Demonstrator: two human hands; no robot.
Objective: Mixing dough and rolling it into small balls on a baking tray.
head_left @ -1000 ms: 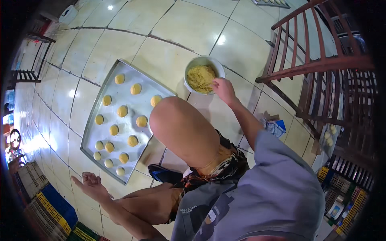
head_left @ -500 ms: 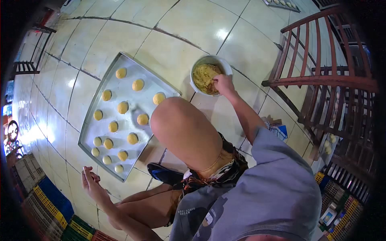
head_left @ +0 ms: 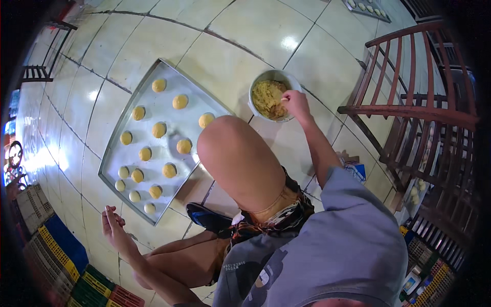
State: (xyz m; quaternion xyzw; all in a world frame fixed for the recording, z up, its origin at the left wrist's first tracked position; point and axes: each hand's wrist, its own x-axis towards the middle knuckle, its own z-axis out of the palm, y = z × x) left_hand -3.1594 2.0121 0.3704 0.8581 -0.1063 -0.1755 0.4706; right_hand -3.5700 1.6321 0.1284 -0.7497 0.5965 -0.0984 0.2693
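Note:
My right hand [head_left: 297,105] is at the right side of a round white bucket [head_left: 251,102], its fingertips pinched over the rim. A small pale bit shows at those fingertips, apparently some of the soft yellow-brown mixture [head_left: 268,97] that fills the bucket. My left hand [head_left: 113,225] is held palm-inward near the lower left corner of a metal baking tray [head_left: 109,153]. Its fingers are partly curled, and whatever lies between them is hidden. Rows of yellow dough balls [head_left: 159,130] sit on the tray, with several smaller, paler dough balls [head_left: 134,196] near its lower left.
My bent knee [head_left: 225,143] rises between tray and bucket, overlapping the tray's right edge. A reddish-brown slatted wooden rack [head_left: 409,112] stands at the right. Plastic crates [head_left: 61,250] line the lower left. Another tray [head_left: 367,9] with pale pieces lies at the far right.
My right hand has drawn up from inside the mixture toward the bucket's right rim. The left hand keeps nearly the same pose. The whole view has shifted slightly.

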